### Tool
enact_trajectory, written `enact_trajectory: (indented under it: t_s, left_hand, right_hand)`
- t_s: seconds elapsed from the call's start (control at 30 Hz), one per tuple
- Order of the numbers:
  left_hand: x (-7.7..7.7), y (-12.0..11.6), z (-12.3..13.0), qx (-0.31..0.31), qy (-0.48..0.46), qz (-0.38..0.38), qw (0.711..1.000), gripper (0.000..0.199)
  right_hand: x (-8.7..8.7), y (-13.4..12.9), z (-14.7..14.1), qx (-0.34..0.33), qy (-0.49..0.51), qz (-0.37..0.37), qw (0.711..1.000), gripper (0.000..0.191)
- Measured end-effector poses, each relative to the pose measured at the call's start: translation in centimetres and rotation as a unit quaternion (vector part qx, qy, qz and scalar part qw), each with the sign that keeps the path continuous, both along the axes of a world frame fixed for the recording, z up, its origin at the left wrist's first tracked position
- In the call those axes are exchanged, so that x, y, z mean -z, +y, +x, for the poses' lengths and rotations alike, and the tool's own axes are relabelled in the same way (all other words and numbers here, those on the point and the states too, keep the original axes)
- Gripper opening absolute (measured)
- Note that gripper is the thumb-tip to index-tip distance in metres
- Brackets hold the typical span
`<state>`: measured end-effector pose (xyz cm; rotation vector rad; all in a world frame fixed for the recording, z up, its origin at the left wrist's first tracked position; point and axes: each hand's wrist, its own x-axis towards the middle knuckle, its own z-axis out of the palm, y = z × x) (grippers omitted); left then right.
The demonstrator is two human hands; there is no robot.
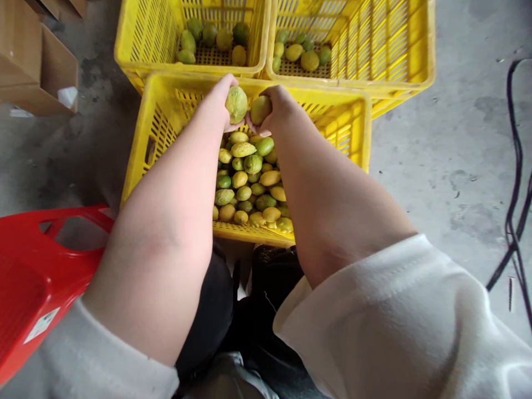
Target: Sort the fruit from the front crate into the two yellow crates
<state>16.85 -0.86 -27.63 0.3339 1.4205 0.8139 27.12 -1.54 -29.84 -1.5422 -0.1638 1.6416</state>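
My left hand (224, 102) is closed around a pale green-yellow lemon (236, 105) with bumpy skin. Beside it, my right hand (274, 108) grips a smoother yellowish lemon (261, 110). Both hands are close together above the far side of the near yellow crate (199, 232). Many yellow and green lemons (252, 164) lie in that crate beneath my hands, partly covered by my forearms. Some of my fingers are hidden behind the fruit.
Two more yellow crates stand beyond, a left one (124, 39) and a right one (399, 86), each with several lemons inside. A red plastic stool (25, 266) is at my left. Cardboard boxes (20, 50) stand far left; black cables (515, 166) lie on the right floor.
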Motion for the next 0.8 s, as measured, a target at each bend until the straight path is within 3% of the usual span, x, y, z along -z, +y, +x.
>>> enact_trajectory:
  t_s: [0.23,0.4,0.6,0.8]
  left_hand:
    - [0.1,-0.2,1.5,-0.012,0.004,-0.006,1.000,0.018]
    - [0.2,-0.4,1.7,0.006,0.019,-0.009,1.000,0.019]
    - [0.8,-0.3,1.4,-0.024,0.013,-0.036,0.999,0.018]
    - [1.2,0.3,1.0,0.017,0.028,-0.013,0.999,0.022]
  right_hand:
    - [-1.1,-0.8,-0.2,0.162,0.026,-0.070,0.984,0.017]
    - [-1.1,-1.2,-0.4,0.175,0.029,-0.088,0.980,0.017]
    - [-0.8,-1.0,-0.6,0.207,0.074,-0.067,0.973,0.017]
    - [-0.6,-0.9,-0.3,0.202,0.060,-0.050,0.976,0.025]
